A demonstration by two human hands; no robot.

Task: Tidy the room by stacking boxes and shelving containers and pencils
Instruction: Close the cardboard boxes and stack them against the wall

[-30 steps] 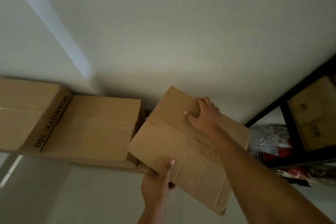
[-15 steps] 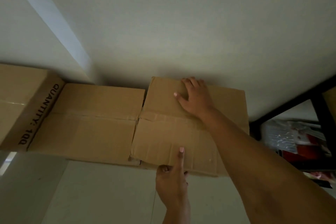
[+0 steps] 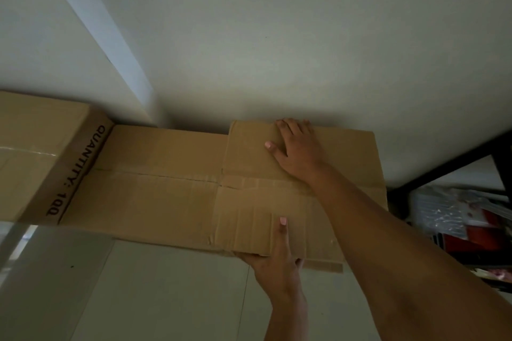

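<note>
**Box set against its neighbour, both hands on it — the risks from here**

Box (image 3: 299,191), plain brown cardboard with its top flaps folded shut, lies flat at the right end of a row, its left edge touching the middle box (image 3: 155,183), its far edge close to the wall (image 3: 277,50). Whether it rests on the floor or on another box beneath cannot be told from this view.

Right hand (image 3: 297,151) lies palm-down on the far part of the top, fingers spread and nearly straight, pressing rather than gripping. Left hand (image 3: 278,260) holds the near edge: the thumb lies straight up the top face while the fingers curl underneath.

Likely troubles, as I judge them. The top flaps show creases and an untaped seam, so a hard press from the flat palm could buckle them inward. With fingers under the near edge, letting the weight settle before they are drawn out could pinch them. A loose strip (image 3: 324,266) juts from the lower near edge; it could catch or tear if the cardboard is slid. A strong shove leftward might push the middle neighbour against the large box (image 3: 41,158) printed "QUANTITY: 100" and spoil the line. The black shelf frame (image 3: 448,171) stands just to the right, near enough that a swing of the elbow could strike it.
</note>
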